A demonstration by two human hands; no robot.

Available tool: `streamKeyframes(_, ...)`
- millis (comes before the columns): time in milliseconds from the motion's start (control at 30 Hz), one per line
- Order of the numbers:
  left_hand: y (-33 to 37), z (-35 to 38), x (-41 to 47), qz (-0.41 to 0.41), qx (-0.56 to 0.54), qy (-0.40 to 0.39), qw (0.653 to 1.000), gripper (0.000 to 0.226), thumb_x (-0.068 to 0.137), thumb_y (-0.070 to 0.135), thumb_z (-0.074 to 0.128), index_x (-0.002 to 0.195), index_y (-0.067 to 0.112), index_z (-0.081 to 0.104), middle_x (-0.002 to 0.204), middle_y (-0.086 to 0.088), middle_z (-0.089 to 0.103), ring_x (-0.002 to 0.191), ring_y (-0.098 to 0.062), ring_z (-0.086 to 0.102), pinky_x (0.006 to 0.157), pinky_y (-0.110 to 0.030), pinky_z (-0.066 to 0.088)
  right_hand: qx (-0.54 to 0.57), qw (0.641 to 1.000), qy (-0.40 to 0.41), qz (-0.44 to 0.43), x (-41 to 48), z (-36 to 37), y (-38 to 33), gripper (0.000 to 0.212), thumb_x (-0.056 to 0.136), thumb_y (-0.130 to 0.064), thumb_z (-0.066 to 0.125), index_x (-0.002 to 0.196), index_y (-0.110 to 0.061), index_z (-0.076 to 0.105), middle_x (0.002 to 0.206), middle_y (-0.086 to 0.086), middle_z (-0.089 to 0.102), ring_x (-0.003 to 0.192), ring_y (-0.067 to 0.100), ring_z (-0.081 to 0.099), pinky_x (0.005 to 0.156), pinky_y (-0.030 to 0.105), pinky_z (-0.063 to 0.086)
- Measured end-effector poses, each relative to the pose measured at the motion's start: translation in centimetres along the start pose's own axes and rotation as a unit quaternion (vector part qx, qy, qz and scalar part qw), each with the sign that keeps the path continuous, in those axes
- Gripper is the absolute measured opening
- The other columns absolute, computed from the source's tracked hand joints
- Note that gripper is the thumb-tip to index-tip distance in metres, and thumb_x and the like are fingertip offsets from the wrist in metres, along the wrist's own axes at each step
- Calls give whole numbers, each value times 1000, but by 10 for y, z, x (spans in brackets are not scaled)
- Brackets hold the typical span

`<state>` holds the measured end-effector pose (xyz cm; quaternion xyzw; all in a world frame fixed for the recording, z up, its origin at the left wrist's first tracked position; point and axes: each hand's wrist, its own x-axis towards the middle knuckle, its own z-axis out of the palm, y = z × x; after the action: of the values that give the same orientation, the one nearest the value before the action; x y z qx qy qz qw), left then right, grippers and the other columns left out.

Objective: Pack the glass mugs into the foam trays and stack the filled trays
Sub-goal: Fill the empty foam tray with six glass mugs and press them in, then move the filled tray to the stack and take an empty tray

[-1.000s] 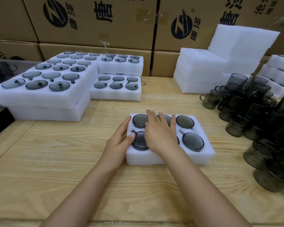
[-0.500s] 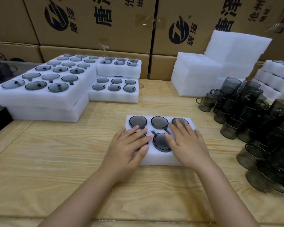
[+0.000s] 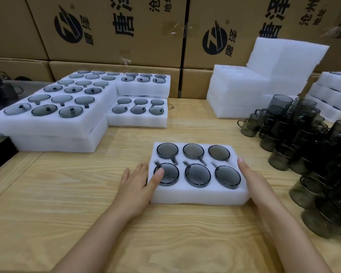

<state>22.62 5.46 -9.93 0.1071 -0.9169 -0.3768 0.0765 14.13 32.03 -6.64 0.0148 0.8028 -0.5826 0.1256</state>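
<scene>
Head view: the white six-pocket foam tray [image 3: 197, 196] sits full on the pale wooden table [image 3: 67, 194], between both hands. The left hand [image 3: 138, 180], fingers straight, flanks its left side, thumb atop the near-left smoky glass mug [image 3: 166, 174]. The right hand [image 3: 250, 178] lies flat along its right side, bracing it, I'd judge, for lifting.

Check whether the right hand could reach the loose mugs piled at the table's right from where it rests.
Probably yes: the right hand lies open along the filled tray, and only bare table separates it from the mug pile.
</scene>
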Motion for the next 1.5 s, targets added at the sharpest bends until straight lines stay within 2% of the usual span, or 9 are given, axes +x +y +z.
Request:
streamKeyframes(100, 0, -2, 3, 13, -75, 20, 997, 63, 85, 77, 14, 111, 38, 56, 128, 19, 55, 112, 16, 37, 110, -21, 16, 63, 994, -85, 4, 1, 0, 2, 53, 77, -71, 49, 102, -31, 73, 101, -8, 73, 93, 9, 69, 86, 35, 49)
streamKeyframes(233, 0, -7, 12, -66, -281, 132, 948, 63, 75, 81, 27, 73, 34, 70, 75, 22, 70, 75, 11, 60, 64, -7, 40, 293, 937, -181, -53, 2, 16, -2, 52, 81, -45, 54, 130, -27, 55, 120, 1, 66, 108, 22, 64, 78, 38, 57)
streamKeyframes(467, -7, -20, 34, -71, -581, 172, 793, 67, 87, 68, 25, 96, 19, 71, 90, 3, 76, 84, -10, 71, 68, -25, 53, 464, 874, -140, -21, 17, 61, -27, 47, 69, -29, 61, 115, -17, 59, 93, 6, 72, 74, 22, 70, 46, 31, 56)
streamKeyframes(800, -18, -1, 44, -51, -386, 215, 896, 29, 100, 17, 42, 85, 17, 67, 73, -5, 70, 67, -13, 64, 62, -19, 51, 504, 857, -101, 20, 126, 128, -134, 24, 87, -29, 54, 105, -14, 60, 86, 6, 68, 74, 22, 66, 48, 28, 56)
streamKeyframes(1167, -19, -3, 41, -40, -361, 211, 907, 27, 95, 8, 51, 80, 16, 71, 71, -1, 72, 62, -5, 65, 61, -13, 49, 384, 919, -77, 39, 205, 198, -165, 20, 87, -32, 57, 101, -17, 57, 110, 10, 60, 85, 26, 62, 47, 29, 53)
streamKeyframes(1267, -16, -3, 40, -44, -372, 211, 903, 23, 91, 27, 53, 79, 20, 71, 72, 0, 72, 63, -5, 66, 61, -12, 49, 276, 958, -72, -41, 209, 198, -162, 34, 93, -45, 47, 113, -19, 56, 118, 7, 63, 96, 25, 64, 54, 32, 56)
streamKeyframes(1333, -16, -3, 39, -44, -368, 208, 905, 25, 82, 35, 50, 79, 23, 71, 72, 1, 72, 65, -5, 67, 62, -12, 48, 132, 979, -57, -145, 211, 192, -153, 48, 85, -54, 57, 119, -21, 54, 123, 4, 61, 105, 19, 60, 81, 39, 54)
streamKeyframes(1433, -16, -3, 38, -39, -360, 205, 909, 24, 89, 32, 51, 80, 23, 71, 73, 2, 73, 65, -3, 67, 63, -11, 47, -130, 959, 8, -250, 211, 183, -137, 82, 58, -62, 70, 130, -37, 40, 132, -12, 51, 121, 16, 41, 103, 38, 33)
streamKeyframes(1500, -16, -3, 39, -38, -353, 203, 912, 25, 96, 23, 52, 80, 22, 72, 74, 2, 73, 66, -2, 67, 63, -11, 47, -105, 961, -24, -253, 210, 182, -131, 99, 60, -56, 78, 141, -41, 23, 140, -17, 44, 130, 18, 38, 108, 41, 31)
